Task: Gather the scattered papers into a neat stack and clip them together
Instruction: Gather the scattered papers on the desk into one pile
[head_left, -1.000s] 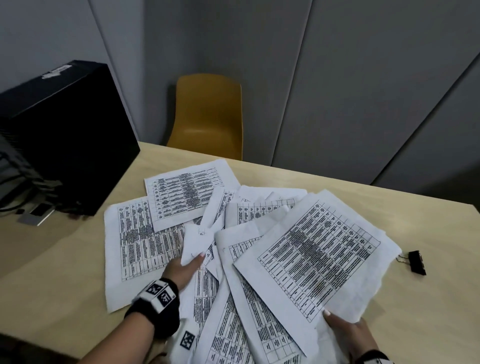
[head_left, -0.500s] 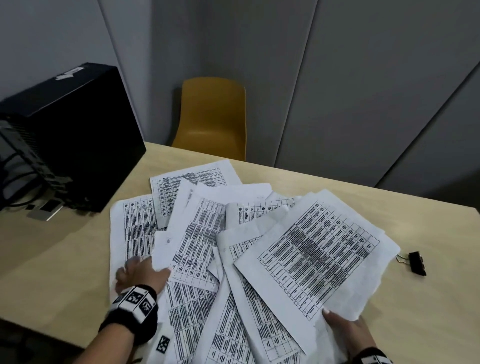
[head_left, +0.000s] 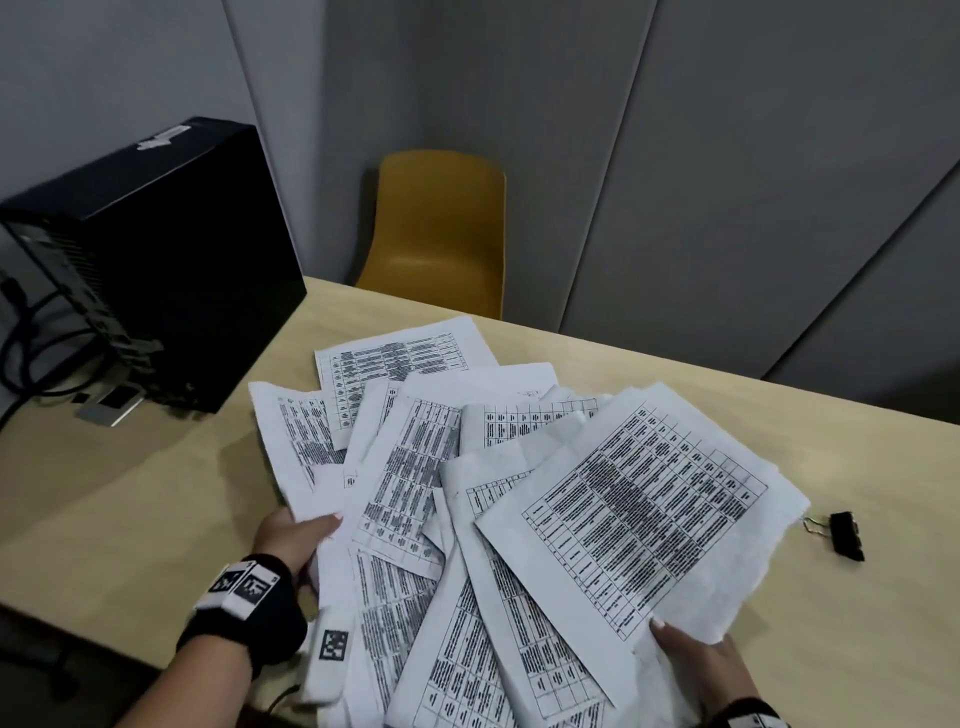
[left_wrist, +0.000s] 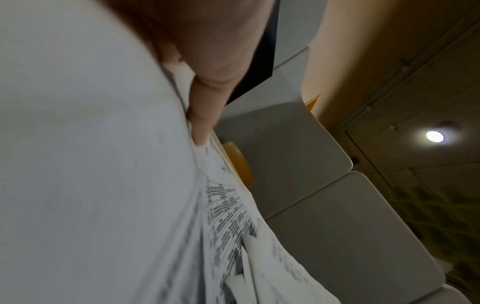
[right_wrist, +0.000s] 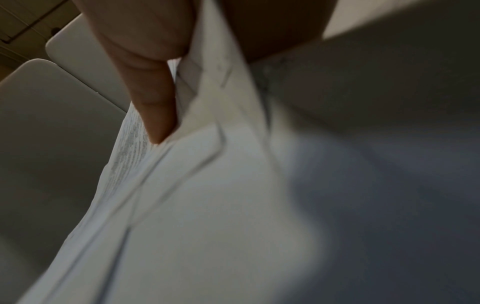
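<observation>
1. The left hand (head_left: 291, 535) is pinching the near edge of the leftmost white printed paper sheets (head_left: 519, 499), thumb on top, at about 8 o'clock of the fan spread on the pale wooden table (head_left: 156, 493).
2. The right hand (head_left: 696, 670) is gripping the sheets at 5 o'clock.
3. The gathering step is under way; squaring the edges comes next, then fetching the black binder clip (head_left: 847, 535) lying at 3 o'clock.
4. The wrist views are showing each thumb pressed on paper; only the head view is showing the clip.
</observation>
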